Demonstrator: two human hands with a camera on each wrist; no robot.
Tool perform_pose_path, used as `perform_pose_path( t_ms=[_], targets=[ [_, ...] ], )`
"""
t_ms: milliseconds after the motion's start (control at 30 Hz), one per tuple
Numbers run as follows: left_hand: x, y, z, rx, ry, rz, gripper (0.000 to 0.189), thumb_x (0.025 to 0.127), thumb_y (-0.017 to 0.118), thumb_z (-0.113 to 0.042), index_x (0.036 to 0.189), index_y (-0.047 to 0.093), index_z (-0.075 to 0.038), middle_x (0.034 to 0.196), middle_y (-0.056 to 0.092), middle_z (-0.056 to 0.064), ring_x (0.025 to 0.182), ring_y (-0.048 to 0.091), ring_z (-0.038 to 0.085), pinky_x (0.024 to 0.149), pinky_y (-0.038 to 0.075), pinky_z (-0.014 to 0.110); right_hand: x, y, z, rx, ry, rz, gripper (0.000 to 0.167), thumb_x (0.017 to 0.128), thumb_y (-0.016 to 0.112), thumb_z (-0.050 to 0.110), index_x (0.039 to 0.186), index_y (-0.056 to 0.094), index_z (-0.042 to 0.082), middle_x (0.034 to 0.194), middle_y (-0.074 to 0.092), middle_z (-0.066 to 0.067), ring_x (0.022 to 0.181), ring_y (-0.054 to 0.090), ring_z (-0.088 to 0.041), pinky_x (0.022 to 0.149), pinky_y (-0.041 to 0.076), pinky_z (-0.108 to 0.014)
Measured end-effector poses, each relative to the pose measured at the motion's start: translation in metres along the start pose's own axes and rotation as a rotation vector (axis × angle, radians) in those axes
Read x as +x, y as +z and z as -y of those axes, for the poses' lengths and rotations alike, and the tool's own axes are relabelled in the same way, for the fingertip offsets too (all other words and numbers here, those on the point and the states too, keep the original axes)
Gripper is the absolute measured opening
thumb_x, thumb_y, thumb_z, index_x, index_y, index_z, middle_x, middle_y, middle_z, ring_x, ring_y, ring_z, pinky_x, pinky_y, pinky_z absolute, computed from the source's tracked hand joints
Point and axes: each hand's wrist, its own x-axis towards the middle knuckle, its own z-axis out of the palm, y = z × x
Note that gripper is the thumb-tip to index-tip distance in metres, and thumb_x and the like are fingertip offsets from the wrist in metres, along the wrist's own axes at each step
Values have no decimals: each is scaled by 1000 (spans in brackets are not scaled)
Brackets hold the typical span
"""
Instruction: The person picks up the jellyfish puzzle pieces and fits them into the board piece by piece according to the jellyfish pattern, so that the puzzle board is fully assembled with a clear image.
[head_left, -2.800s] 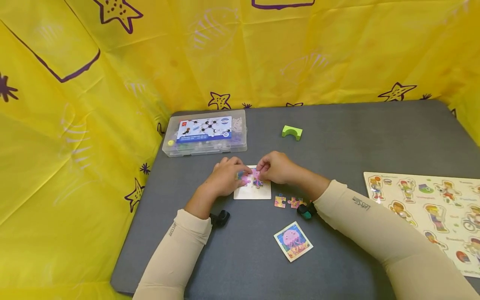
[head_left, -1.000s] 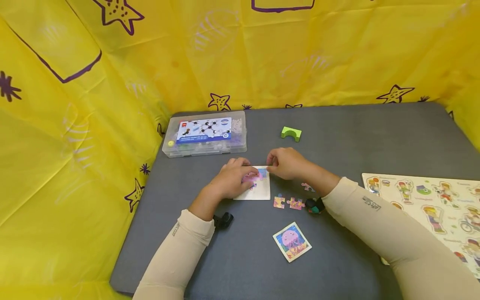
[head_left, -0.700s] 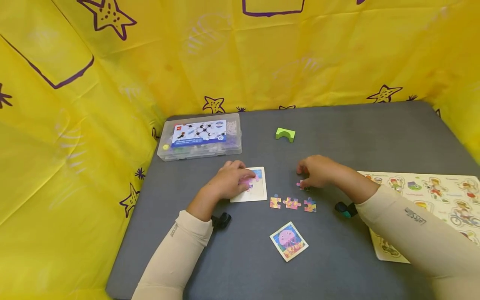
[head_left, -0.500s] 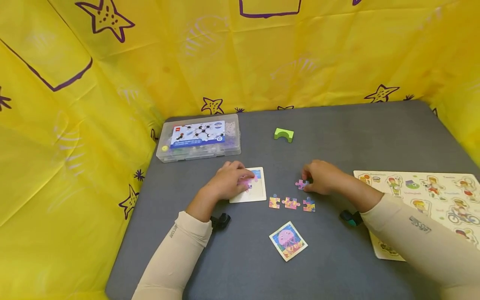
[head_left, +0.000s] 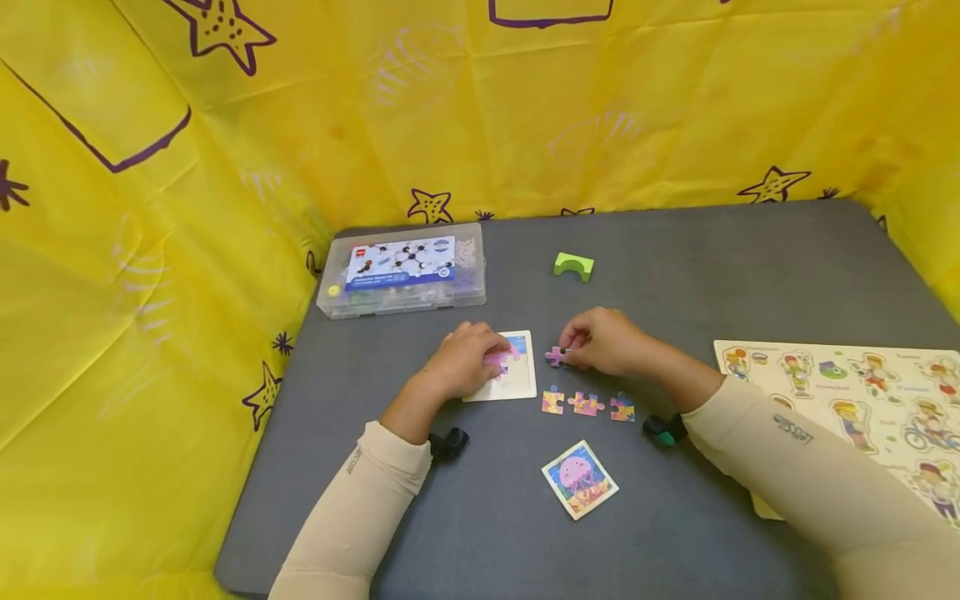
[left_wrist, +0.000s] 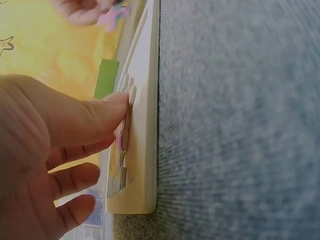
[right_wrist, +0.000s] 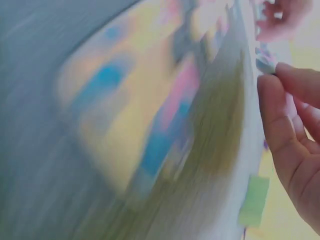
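Note:
A small white puzzle tray lies on the grey table, with a few pink and blue pieces set in it. My left hand rests on the tray, its fingers pressing the fitted pieces. My right hand pinches a pink puzzle piece just right of the tray, slightly above the table. Three loose colourful pieces lie in a row below it. A square jellyfish picture card lies nearer to me.
A clear plastic box of small parts stands at the back left, a green arch block behind the hands. A wooden peg puzzle board lies at the right. Yellow patterned cloth walls the table.
My right hand left the tray, reached right, picked up a pink piece from the table and carried it back toward the tray. The left hand stayed on the tray.

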Motion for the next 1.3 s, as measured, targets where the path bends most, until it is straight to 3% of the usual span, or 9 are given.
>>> perform_pose_path(
  t_ms=[167,333,500,867,1033,1300],
  targets=[
    [1,0,3,-29,6,22,36,94,73,-19,130,69,-16,123,65,5,116,55,29,99,44,49,22,17,22,61,3,63,4,91,77,14,91,78,11,69,69,3,62,62,-10,64,48,-26],
    [2,0,6,-65,0,16,33,95,70,-20,128,70,-15,121,66,5,115,56,29,98,45,50,37,30,34,36,12,68,4,90,76,12,90,80,12,66,69,4,60,62,-9,65,48,-26],
    [8,2,3,-83,-20,-12,25,96,68,-23,120,73,-16,114,68,4,111,58,27,96,46,47,43,34,36,-22,20,50,4,87,78,12,89,81,12,65,68,5,62,61,-9,64,47,-24],
    [16,1,-2,-59,-94,-25,18,89,79,-20,106,74,-18,91,63,1,93,57,21,81,45,39,47,31,35,-178,18,-20,13,81,83,17,89,74,12,80,64,0,79,58,-18,73,44,-32],
    [18,1,-3,-54,-114,-15,17,88,80,-22,104,74,-19,90,62,1,91,56,20,80,44,38,36,27,37,-275,-18,-12,20,84,83,23,92,70,10,80,62,-2,78,57,-20,72,44,-34],
    [16,1,-7,19,-101,3,19,93,73,-21,111,71,-18,100,64,2,100,57,24,89,47,43,-10,28,35,-427,-23,145,32,76,90,33,91,68,14,86,59,-1,80,55,-20,74,47,-40]
  ],
)
